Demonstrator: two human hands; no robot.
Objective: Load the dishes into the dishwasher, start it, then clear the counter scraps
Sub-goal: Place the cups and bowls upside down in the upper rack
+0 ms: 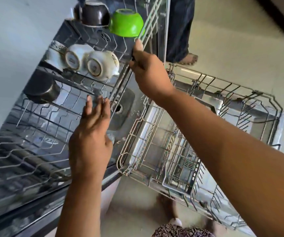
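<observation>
upper rack [79, 86] gripped at front rail by right hand [148, 72], fingers closed; left hand [90, 134] spread, possibly touching rail | cups [93, 64], green bowl [126, 23] racked | lower rack [197, 134] pulled out

I am in a home kitchen. An open dishwasher [120, 106] stands before me, its upper rack [79, 93] holding white cups [95, 65], a green bowl [126, 23] and dark bowls [95, 12], its lower rack [197, 142] pulled out over a pale tiled floor [240, 40], where another person's bare foot [190, 59] stands.
</observation>
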